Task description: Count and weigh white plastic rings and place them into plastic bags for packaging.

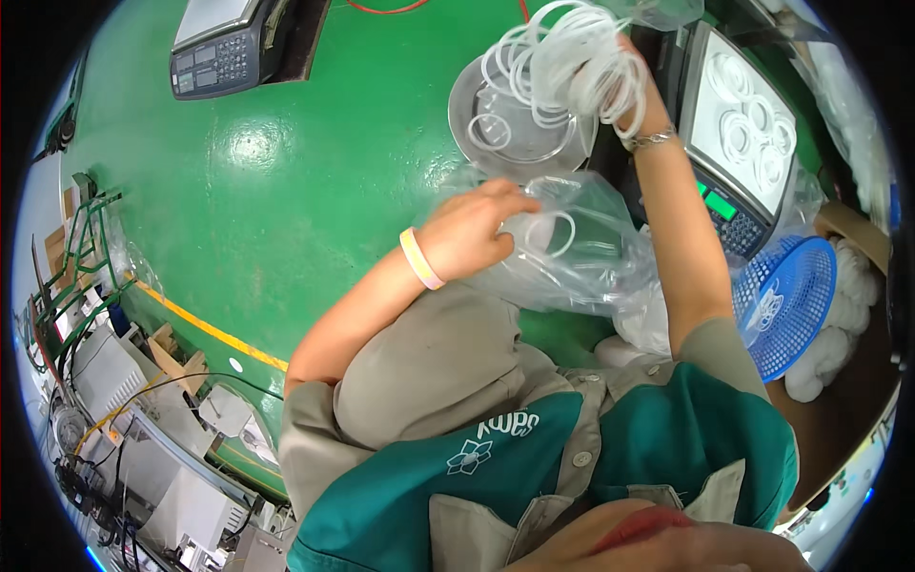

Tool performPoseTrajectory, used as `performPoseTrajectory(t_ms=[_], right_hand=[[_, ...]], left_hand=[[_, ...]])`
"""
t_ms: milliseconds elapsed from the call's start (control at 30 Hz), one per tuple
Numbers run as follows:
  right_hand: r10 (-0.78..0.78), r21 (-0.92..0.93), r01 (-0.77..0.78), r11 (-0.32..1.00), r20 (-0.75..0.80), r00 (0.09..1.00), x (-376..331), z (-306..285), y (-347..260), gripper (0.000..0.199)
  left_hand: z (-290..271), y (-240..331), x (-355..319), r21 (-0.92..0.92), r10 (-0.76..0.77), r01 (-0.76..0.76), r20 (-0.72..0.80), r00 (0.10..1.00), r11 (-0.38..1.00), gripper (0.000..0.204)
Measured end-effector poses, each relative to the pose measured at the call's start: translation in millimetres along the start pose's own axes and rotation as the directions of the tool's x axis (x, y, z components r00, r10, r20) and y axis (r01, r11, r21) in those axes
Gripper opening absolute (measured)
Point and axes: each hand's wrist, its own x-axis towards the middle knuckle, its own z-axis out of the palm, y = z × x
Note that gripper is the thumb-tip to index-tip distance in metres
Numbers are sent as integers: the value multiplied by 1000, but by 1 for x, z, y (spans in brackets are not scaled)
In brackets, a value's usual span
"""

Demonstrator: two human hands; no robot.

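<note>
My left hand (469, 232) grips the mouth of a clear plastic bag (581, 253) that rests over my lap; one white ring shows inside it. My right hand (637, 88) is raised above and holds a bunch of thin white rings (562, 59), looped and dangling around the fingers. Just under that bunch sits a round clear dish (515, 124) with a few more white rings in it.
A weighing scale (748, 133) with several white rings on its pan stands at the right. A blue plastic basket (786, 300) and white bundles (839, 324) lie beside it. A second scale (224, 48) sits on the green floor (286, 181) at top left; machinery at lower left.
</note>
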Motion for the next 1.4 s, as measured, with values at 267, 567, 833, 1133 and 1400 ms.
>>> performPoseTrajectory(t_ms=[267,567,833,1133,1400], right_hand=[[240,159,-218,963,-132,962,-114,40,-26,44],[673,-973,-53,225,116,730,-154,52,23,50],[365,-1000,12,8,15,931,-158,70,-39,33],[141,-919,89,385,154,978,-40,45,-50,17],[12,-972,195,-130,195,981,9,43,144,17]], left_hand=[[9,3,-1,-184,7,-36,-155,988,982,70],[22,34,5,-448,245,-91,301,922,889,79],[15,35,5,-640,308,-54,293,905,767,69],[0,16,-4,-389,201,-87,263,944,917,24],[-11,16,-3,-440,106,108,434,894,892,17]])
